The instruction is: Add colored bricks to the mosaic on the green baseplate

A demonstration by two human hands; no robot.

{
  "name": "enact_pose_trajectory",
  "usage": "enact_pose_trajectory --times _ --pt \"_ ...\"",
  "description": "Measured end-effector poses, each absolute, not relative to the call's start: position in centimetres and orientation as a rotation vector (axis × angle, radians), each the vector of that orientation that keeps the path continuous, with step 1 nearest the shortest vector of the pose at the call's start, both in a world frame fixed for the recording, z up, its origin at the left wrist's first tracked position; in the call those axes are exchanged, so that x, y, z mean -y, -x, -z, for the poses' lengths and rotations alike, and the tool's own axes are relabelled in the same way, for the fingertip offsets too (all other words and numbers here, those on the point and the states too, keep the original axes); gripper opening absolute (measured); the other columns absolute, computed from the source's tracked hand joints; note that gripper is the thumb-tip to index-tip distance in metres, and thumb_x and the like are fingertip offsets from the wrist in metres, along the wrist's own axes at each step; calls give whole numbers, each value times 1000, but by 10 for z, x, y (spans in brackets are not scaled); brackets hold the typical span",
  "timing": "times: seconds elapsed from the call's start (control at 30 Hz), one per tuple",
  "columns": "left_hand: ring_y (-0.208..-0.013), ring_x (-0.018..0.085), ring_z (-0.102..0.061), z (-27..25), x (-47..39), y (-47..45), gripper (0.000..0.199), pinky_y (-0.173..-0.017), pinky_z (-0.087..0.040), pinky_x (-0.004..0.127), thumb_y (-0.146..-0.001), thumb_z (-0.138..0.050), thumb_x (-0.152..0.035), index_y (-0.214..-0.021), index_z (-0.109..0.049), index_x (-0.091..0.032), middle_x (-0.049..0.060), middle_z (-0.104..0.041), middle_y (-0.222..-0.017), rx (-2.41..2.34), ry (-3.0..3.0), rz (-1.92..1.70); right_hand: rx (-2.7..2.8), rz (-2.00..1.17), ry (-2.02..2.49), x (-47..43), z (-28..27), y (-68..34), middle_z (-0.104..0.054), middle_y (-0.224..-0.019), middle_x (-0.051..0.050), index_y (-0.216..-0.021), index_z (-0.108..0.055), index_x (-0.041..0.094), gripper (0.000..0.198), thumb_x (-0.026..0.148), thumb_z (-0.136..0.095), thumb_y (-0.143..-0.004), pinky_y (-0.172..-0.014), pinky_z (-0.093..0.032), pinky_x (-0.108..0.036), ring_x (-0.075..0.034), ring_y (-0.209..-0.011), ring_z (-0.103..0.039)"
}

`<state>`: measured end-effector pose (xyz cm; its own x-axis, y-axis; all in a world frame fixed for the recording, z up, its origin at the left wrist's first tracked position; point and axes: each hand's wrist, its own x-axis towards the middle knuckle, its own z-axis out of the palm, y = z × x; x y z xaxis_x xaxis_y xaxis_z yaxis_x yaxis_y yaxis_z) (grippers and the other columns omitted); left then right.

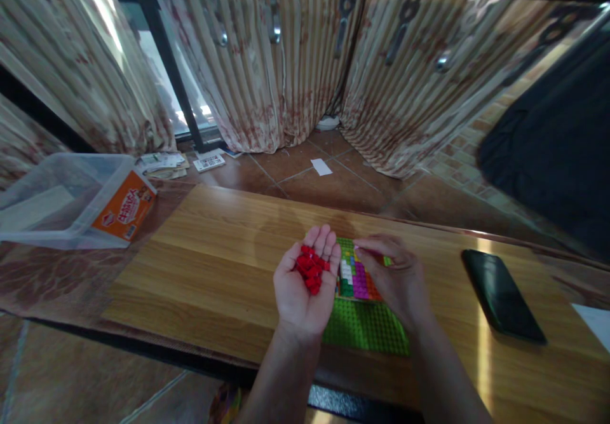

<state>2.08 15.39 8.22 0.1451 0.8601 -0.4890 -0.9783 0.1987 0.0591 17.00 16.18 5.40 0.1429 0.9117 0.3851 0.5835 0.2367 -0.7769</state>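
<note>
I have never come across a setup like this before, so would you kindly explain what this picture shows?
There is no machine here: a camera worn on a person's head looks forward and down at two bare hands. The left hand is palm up, holding a small heap of red pieces. The right hand reaches over colourful studded blocks by a green baseplate; whether its fingertips hold anything is too small to tell. A dark, phone-like device lies on the wooden surface, and a clear box stands at the picture's left.
</note>
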Motion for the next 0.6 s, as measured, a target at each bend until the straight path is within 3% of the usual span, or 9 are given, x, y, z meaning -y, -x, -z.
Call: enact_pose_trajectory --times 0.17,0.6 --pt "-104 20 -65 -82 -153 -21 28 -94 -51 33 -86 -46 -22 -96 -68 -9 14 -70 -107 -472 289 -1353 1531 -520 1446 -166 -49 -175 -70 -86 -4 -84 -74 26 12 26 -65 -76 -76 -49 -37 -19 -81 -61" --pt "-107 20 -64 -84 -153 -21 28 -95 -50 33 -86 -44 -22 -95 -68 -10 13 -70 -109 -486 274 -1352 1557 -694 1334 -171 -48 -179 -73 -91 -1 -87 -74 28 13 27 -65 -79 -81 -50 -38 -19 -88 -65"
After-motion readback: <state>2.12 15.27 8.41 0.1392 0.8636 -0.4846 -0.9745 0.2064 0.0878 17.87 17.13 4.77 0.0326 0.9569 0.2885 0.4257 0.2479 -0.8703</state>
